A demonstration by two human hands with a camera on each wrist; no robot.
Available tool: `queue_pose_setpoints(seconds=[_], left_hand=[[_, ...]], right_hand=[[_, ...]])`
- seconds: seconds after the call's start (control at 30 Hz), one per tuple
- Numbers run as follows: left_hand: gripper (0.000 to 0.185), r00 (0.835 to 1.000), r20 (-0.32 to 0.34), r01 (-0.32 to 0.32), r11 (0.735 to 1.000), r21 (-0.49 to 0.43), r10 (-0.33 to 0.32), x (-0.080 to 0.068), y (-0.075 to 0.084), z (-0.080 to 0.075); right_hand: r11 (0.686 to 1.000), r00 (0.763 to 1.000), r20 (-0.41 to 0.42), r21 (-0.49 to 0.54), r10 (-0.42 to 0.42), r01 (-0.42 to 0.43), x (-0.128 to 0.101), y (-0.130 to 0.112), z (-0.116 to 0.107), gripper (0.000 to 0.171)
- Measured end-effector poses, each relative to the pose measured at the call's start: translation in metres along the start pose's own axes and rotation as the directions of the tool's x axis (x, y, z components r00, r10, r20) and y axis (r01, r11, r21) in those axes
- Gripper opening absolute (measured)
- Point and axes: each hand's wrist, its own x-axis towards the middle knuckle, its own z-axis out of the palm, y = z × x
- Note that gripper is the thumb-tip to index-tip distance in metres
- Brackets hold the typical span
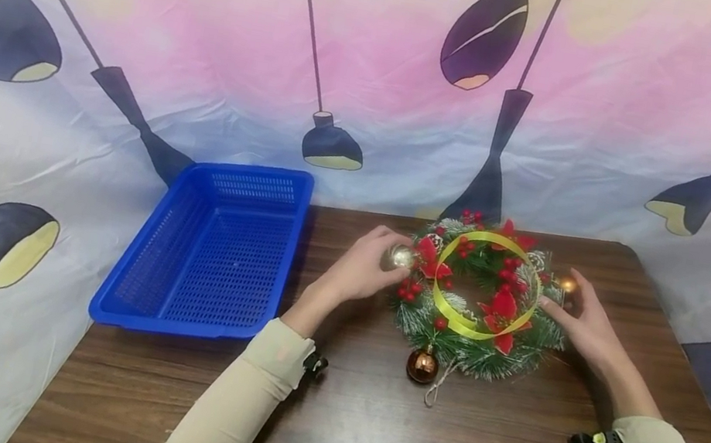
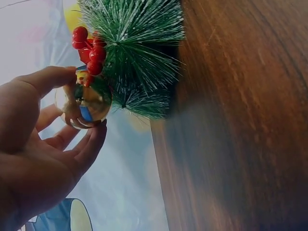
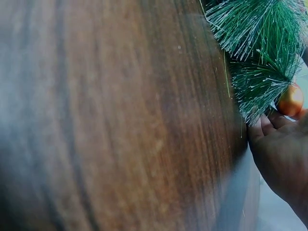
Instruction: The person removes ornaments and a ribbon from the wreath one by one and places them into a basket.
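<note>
A green Christmas wreath (image 1: 501, 365) with frosted needles, red flowers and red berries lies on the table. A yellow ribbon loop (image 1: 475, 334) rests over it. My left hand (image 1: 359, 261) holds a shiny pale gold ball ornament (image 2: 89, 103) at the wreath's left side, thumb on one side and fingers on the other. On the opposite side, my right hand (image 1: 586, 319) grips the wreath's edge, its thumb over the needles and its fingers beside an orange-gold ball ornament (image 3: 290, 100). A brown ball ornament (image 1: 422, 366) hangs out at the front, next to a string loop (image 1: 436, 389).
A blue plastic basket (image 1: 282, 272) with perforated walls stands on the wooden table (image 1: 362, 434), left of the wreath. Behind the table hangs a pastel cloth (image 1: 220, 19) printed with dark lamps.
</note>
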Motion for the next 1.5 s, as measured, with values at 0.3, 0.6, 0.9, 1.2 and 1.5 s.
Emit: queue_pose_setpoints(seconds=[0.3, 0.6, 0.9, 1.2, 1.5], left_hand=[[0.052, 1.0, -0.016, -0.009, 0.999, -0.034, 0.008, -0.001, 0.002, -0.003], [0.051, 0.999, -0.013, -0.047, 0.999, -0.024, 0.047, -0.001, 0.01, -0.011], [0.052, 0.995, -0.048, -0.09, 0.996, -0.005, 0.089, -0.005, 0.028, -0.026], [0.052, 0.993, -0.097, -0.076, 0.997, -0.028, 0.073, -0.014, 0.028, -0.039], [0.05, 0.983, -0.158, -0.097, 0.995, -0.014, 0.093, -0.029, 0.019, -0.05]], right_hand=[[1.0, 1.0, -0.005, 0.009, -0.007, 0.007, -0.001, 0.0, 0.001, 0.104], [1.0, 1.0, 0.002, 0.009, 0.001, -0.001, 0.002, -0.001, 0.002, 0.104], [1.0, 1.0, -0.019, 0.008, -0.006, 0.006, 0.003, 0.003, 0.003, 0.104], [1.0, 0.999, -0.034, 0.02, -0.009, 0.01, -0.001, 0.003, 0.002, 0.104], [1.0, 1.0, -0.029, 0.024, -0.006, 0.007, 0.0, 0.005, 0.003, 0.104]])
